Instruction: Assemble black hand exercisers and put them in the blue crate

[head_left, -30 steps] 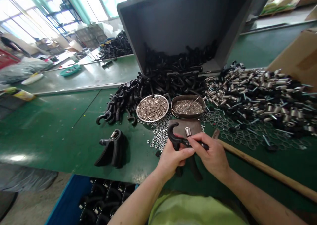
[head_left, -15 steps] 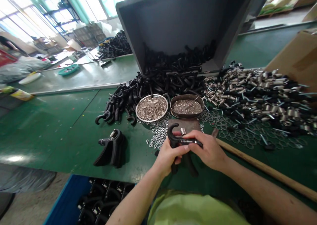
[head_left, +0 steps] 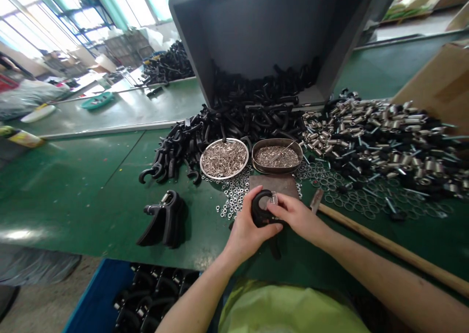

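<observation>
Black hooked grip (head_left: 257, 210): in the head view, the only one, it is sitting in both hands, over the near edge of a small metal plate (head_left: 289, 186).
Left hand (head_left: 245, 230): the fingers are curling around the hooked end, index reaching up, thumb stretching across below.
Right hand (head_left: 302, 219): thumb and fingertips are pinching a metal spring (head_left: 274, 196) at the grip; the other fingers are hiding.
Done, apparently: one grip with a spring (head_left: 172, 220) is standing on the green bench (head_left: 80, 186) at left; similar ones are filling the crate below.
Left, apparently: the held grip is looking part-assembled; whether its spring is seated, I cannot tell. Many loose pieces are lying about.
Blue crate (head_left: 86, 294): it is holding close-packed black grips with shiny springs.
Round dish (head_left: 201, 164): it is brimming with small silvery pins.
Oval tin (head_left: 276, 170): it is holding tiny metal bits, a thin stick leaning in them.
Grey bin (head_left: 271, 25): tipping toward the viewer, it is spilling black parts onto the bench.
</observation>
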Available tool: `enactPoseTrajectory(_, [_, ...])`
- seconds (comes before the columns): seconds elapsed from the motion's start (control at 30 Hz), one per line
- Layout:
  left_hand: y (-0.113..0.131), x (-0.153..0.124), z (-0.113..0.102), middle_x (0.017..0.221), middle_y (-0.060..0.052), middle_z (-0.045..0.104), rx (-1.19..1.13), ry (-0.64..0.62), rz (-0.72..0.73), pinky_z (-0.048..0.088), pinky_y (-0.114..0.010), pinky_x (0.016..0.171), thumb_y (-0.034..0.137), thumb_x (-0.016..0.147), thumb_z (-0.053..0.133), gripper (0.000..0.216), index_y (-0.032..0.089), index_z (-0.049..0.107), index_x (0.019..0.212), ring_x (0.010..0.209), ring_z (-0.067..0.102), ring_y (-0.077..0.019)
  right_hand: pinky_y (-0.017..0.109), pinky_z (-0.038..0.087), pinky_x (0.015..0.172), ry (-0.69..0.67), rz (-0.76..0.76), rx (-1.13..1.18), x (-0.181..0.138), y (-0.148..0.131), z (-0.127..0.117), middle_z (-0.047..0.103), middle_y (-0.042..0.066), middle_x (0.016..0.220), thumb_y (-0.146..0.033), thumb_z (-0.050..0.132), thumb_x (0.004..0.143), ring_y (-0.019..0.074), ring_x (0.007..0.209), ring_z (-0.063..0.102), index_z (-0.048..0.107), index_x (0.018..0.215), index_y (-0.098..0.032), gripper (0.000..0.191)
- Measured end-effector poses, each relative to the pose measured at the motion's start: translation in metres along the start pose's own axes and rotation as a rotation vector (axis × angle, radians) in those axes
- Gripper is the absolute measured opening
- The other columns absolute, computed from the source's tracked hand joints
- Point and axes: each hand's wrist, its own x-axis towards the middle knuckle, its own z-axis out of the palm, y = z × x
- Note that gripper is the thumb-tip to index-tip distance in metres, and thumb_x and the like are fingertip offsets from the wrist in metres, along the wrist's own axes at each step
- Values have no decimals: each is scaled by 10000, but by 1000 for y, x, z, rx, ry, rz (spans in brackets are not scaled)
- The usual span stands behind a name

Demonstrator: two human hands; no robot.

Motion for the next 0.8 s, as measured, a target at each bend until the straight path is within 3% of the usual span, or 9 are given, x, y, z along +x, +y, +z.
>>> enactPoseTrajectory(0.07, [-9,-4,5,1209,-48,558,-70,52,-5,460,-367,947,214,649,757,805,268,327,1327,1074,573,-212,291,443,657,94,-14,-155,-2,-5,4,647,49,815,-413,465,880,184,771,590,554,829,-165,268])
enactPoseTrajectory(0.17, [-17,-8,7,1206,-53,552,-27,65,27,433,-381,979,233,626,778,808,254,342,1306,1094,557,-217,277,406,616,80,-23,-358,-7,-11,6,616,35,736,-367,445,890,174,709,576,495,733,-190,242])
enactPoseTrajectory(0.37, [-13,-3,2,1127,-45,581,84,-43,112,447,-359,935,175,594,762,777,226,356,1254,1011,586,-196,284,373,639,45,-34,-637,-13,-14,5,638,77,797,-311,401,915,185,727,601,525,831,-171,206])
enactPoseTrajectory(0.6, [-25,17,12,1071,-36,604,114,-117,23,492,-321,817,218,637,739,783,228,319,1298,885,617,-174,277,357,618,-14,35,-843,4,2,-10,680,99,829,-349,369,927,197,747,632,573,875,-159,284])
enactPoseTrajectory(0.7, [-29,39,-1,1093,-53,602,303,-111,59,488,-337,826,305,676,739,709,215,396,1290,923,604,-193,295,369,603,-149,77,-1002,21,4,-29,696,117,837,-461,348,924,245,757,650,627,832,-172,411])
enactPoseTrajectory(0.8, [-26,69,-35,1072,-69,601,585,77,163,482,-338,833,303,793,633,380,184,554,1145,917,589,-189,299,388,615,-143,62,-1142,45,-4,-39,704,102,828,-454,403,906,249,766,653,668,831,-194,379])
